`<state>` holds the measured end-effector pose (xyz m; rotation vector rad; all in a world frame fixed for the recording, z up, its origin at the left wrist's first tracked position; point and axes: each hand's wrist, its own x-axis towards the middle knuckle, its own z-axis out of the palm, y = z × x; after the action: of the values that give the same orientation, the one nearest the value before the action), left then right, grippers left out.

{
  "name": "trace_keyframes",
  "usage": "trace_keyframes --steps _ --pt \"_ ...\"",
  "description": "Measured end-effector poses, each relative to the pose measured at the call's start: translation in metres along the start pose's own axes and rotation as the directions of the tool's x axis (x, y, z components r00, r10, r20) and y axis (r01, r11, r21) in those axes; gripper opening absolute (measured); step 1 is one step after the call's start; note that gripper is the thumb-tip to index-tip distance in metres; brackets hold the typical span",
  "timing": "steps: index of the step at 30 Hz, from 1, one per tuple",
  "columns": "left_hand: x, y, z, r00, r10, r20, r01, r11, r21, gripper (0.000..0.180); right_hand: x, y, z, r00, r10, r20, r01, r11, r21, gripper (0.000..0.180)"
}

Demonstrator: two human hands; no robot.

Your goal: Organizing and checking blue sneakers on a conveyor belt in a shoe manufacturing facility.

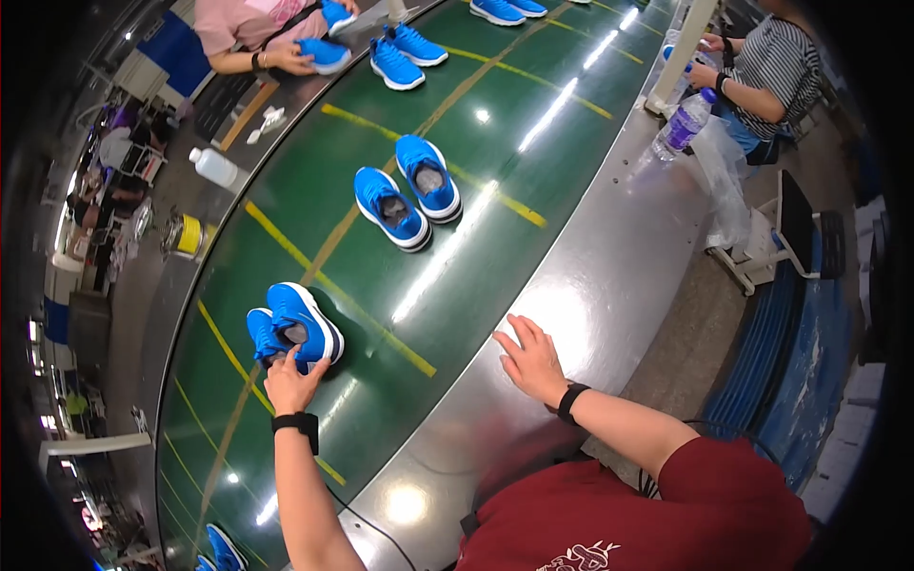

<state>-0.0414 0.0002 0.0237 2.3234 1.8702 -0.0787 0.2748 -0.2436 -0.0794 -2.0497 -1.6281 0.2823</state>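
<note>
My left hand [293,385] is at the heel end of a pair of blue sneakers on the green conveyor belt [381,305]. Its fingers reach into the shoe openings and its thumb lies along the outer side, closed on the heels. The right sneaker [303,309] leans partly over the left sneaker [258,325], hiding some of it. My right hand [535,364] is empty, fingers spread, at the inner edge of the metal ledge [609,314]. Farther up the belt stands another pair, a blue sneaker [388,202] beside its mate [427,171].
More blue sneakers [405,52] sit at the far end, and another blue sneaker [225,547] is at lower left. A co-worker's hand [290,59] holds a shoe across the belt. A water bottle [684,124] stands on the ledge, a white bottle [213,167] on the opposite side.
</note>
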Motion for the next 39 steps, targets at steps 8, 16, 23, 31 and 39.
trace_keyframes --steps 8,16,23,31,39 --pt "-0.043 0.032 0.053 0.938 0.105 -0.331 -0.082 0.993 0.085 0.07 0.0 -0.005 -0.002 0.999 0.008 -0.032 -0.006 0.998 0.058 0.044" --pt "-0.253 0.01 0.111 0.988 -0.075 -0.135 0.057 0.99 -0.133 0.055 0.0 0.001 0.008 0.997 -0.054 -0.049 0.053 0.998 -0.017 0.043" --pt "-0.396 -0.018 0.132 0.897 -0.414 -0.152 0.41 0.91 -0.058 0.057 0.007 0.036 0.003 0.984 -0.159 -0.086 0.153 0.986 -0.071 0.05" --pt "-0.432 -0.022 0.149 0.878 -0.45 -0.161 0.419 0.887 -0.195 0.057 0.005 0.04 0.01 0.978 -0.204 -0.041 0.195 0.968 -0.155 0.044" --pt "-0.437 -0.051 0.133 0.947 -0.273 -0.169 0.213 0.929 -0.304 0.05 -0.027 0.02 0.007 0.997 -0.048 -0.055 0.048 0.999 0.002 0.046"
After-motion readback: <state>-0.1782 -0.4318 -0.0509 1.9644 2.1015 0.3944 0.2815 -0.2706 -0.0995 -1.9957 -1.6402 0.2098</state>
